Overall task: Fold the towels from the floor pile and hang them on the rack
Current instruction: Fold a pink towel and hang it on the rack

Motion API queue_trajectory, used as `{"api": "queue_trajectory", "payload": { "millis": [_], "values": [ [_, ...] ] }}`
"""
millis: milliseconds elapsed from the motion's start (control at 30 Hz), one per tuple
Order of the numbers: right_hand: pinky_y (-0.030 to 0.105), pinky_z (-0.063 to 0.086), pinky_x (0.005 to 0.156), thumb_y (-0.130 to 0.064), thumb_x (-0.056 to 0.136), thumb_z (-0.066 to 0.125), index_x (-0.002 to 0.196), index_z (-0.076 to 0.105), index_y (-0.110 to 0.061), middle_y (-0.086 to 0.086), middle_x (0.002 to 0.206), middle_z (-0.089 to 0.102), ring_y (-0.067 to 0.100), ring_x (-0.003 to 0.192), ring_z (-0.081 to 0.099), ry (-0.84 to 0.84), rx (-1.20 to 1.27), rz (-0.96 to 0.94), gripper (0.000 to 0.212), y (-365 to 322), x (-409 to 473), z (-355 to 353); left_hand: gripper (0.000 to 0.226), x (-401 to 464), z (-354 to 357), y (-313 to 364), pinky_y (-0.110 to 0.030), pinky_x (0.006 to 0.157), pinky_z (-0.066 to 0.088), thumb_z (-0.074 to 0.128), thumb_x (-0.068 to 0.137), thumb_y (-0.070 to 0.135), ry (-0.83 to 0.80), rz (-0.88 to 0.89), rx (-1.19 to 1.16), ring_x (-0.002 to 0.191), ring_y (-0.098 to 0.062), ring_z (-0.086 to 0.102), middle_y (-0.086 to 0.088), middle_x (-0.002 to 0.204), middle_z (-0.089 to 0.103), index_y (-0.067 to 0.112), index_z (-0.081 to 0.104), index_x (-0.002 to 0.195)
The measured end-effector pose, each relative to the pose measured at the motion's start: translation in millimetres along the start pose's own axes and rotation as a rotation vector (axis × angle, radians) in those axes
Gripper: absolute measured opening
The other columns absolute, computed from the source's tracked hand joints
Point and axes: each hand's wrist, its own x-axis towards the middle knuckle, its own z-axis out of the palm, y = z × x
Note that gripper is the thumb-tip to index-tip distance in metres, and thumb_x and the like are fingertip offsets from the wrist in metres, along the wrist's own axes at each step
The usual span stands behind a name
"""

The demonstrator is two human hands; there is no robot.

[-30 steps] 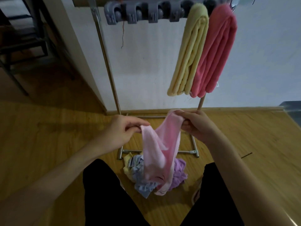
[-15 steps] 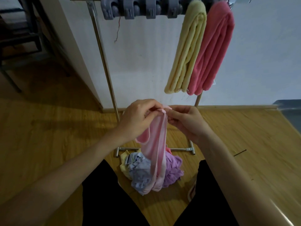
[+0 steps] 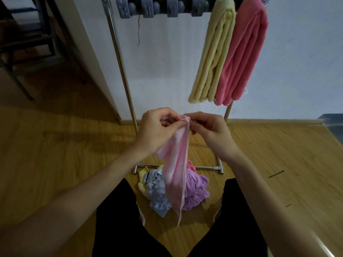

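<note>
A light pink towel [image 3: 176,164] hangs doubled lengthwise in front of me, its lower end dangling over the floor pile [image 3: 193,191] of purple, pale blue and yellow towels. My left hand [image 3: 157,130] and my right hand [image 3: 209,130] meet at the towel's top edge, and both pinch its corners together. A folded yellow towel [image 3: 213,58] and a folded coral towel [image 3: 243,58] hang side by side on the rack's top bar, right of centre.
The metal rack [image 3: 121,71] stands against a white wall, its foot bar [image 3: 204,167] lying just behind the pile. Several grey clips [image 3: 161,7] sit on the top bar. Dark furniture [image 3: 27,45] stands at far left. My black-clad legs frame the pile on the wooden floor.
My hands came together, bringing the two top corners of the pink towel to meet. The towel went from spread between my hands to hanging as a narrow doubled strip.
</note>
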Motion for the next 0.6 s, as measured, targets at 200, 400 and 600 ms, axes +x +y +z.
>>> {"api": "queue_trajectory", "payload": {
  "millis": [200,400,600],
  "values": [
    [0.055,0.052,0.08,-0.007,0.084,0.066,0.11,0.068,-0.009,0.02,0.1,0.066,0.041,0.092,0.063,-0.045,-0.084,-0.105,0.027,0,0,-7,0.016,0,-2,9,-0.019,0.067,0.055,0.081,0.07,0.009,-0.003,-0.072,-0.116,0.075,-0.01,0.072,0.001,0.078,0.073,0.008,0.067,0.077],
    [0.048,0.053,0.086,-0.002,0.085,0.065,0.111,0.067,-0.002,0.02,0.099,0.069,0.033,0.094,0.066,-0.062,-0.064,-0.144,0.027,-5,4,-14,0.014,3,-10,16,-0.019,0.071,0.054,0.078,0.071,0.009,-0.108,-0.139,-0.207,0.078,-0.012,0.071,-0.002,0.083,0.074,0.006,0.068,0.081],
    [0.052,0.051,0.091,0.001,0.089,0.061,0.106,0.066,0.008,0.021,0.102,0.07,0.028,0.097,0.066,0.089,0.06,-0.026,0.019,1,3,-19,0.017,-14,-22,-9,-0.016,0.08,0.052,0.069,0.083,0.015,-0.251,-0.068,0.074,0.085,-0.001,0.066,0.006,0.092,0.07,0.013,0.069,0.099]
  ]
}}
